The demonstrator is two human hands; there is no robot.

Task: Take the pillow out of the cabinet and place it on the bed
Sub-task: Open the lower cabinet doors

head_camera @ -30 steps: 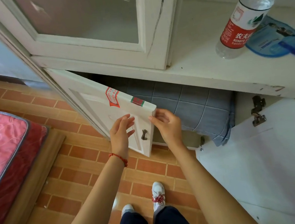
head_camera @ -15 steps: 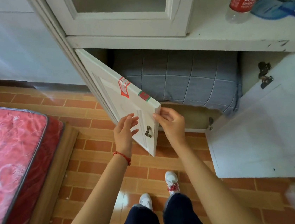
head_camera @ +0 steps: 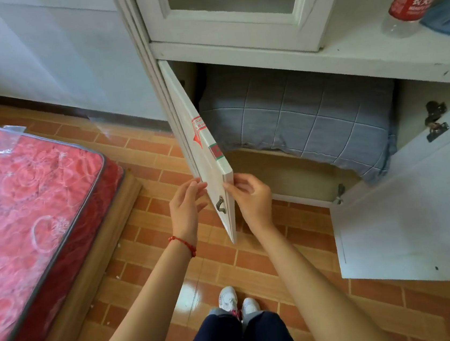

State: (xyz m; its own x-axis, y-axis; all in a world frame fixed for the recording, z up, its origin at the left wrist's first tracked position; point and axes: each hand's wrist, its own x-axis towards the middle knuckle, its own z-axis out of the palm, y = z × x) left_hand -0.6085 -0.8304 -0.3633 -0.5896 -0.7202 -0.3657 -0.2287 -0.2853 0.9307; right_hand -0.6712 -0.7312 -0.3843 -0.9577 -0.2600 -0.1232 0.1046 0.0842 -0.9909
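Flanking the open cabinet door (head_camera: 205,155), left hand (head_camera: 186,211) and right hand (head_camera: 252,198) touch its edge, fingers loose, gripping nothing; grey pillow (head_camera: 296,117) inside.

Both hands — left hand (head_camera: 185,205), right hand (head_camera: 252,195) — flank the open cabinet door (head_camera: 205,155); grey pillow (head_camera: 297,123) inside.

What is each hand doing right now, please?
Left hand: open, fingertips against the outer face of the cabinet door, no grip.
Right hand: fingers loosely curled at the door's free edge; whether it grips cannot be told.
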